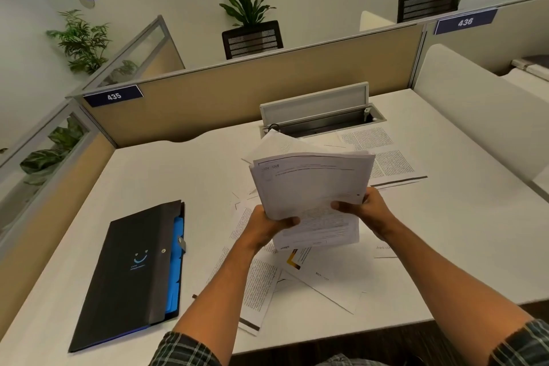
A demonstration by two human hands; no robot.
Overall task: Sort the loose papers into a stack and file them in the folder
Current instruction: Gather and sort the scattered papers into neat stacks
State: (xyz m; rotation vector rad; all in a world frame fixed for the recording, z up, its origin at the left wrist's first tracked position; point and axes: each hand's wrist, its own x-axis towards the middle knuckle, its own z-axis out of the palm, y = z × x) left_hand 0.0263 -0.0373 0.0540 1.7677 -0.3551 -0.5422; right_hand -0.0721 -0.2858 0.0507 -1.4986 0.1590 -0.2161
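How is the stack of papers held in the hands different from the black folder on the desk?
The stack of papers is white and printed; the black folder is dark with blue inside. The stack is lifted and tilted, gripped by the left hand and right hand; the folder lies flat, untouched, on the desk. Both are flat and rectangular.

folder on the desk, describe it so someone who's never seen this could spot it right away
On the white desk, look at the near left part, left of the loose papers. The folder lies flat and shut there, away from both hands. It is the only dark thing on the desk: black, with a small blue smiley mark and blue dividers showing along its right edge.
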